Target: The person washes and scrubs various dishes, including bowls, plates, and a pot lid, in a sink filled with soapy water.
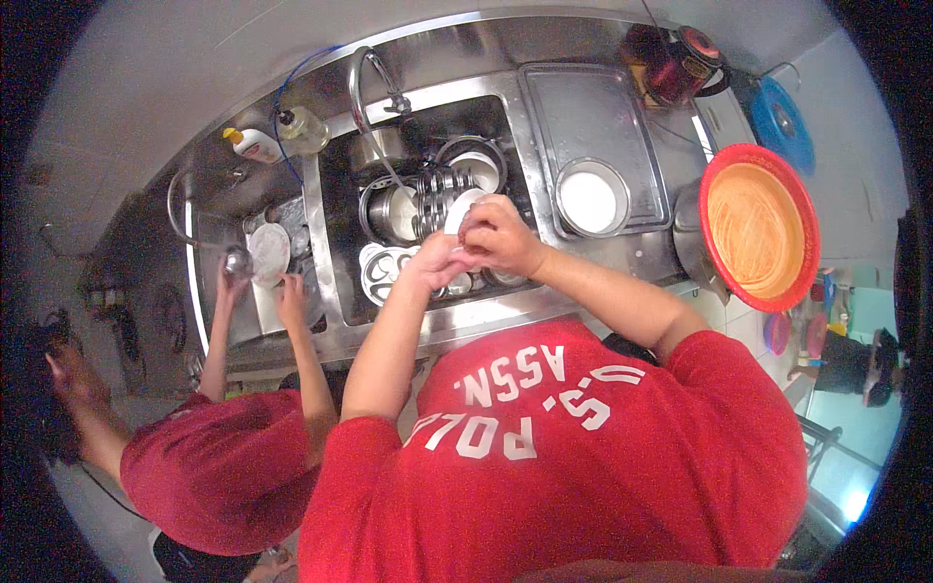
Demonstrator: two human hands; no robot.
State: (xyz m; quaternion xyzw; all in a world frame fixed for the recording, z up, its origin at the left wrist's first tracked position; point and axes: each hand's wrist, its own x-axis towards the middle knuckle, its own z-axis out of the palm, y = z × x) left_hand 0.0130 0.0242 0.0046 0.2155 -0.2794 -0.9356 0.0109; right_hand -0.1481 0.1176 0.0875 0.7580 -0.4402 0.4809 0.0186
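Over a steel sink basin full of dishes, my left hand and my right hand meet at a white dish. The left palm is turned up below it, and the right fingers are bent over its near edge. Part of the dish is hidden by the fingers. Behind it stands a row of stacked steel dishes. A steel pot with whitish liquid lies left of them, a round pan behind. A compartment tray rests at the near left. The curved faucet reaches over the basin.
At the left, a co-worker's hands are at a second basin with a whitish plate. Soap bottles stand behind. To the right are a steel tray, a round container with white contents and a red-rimmed basin.
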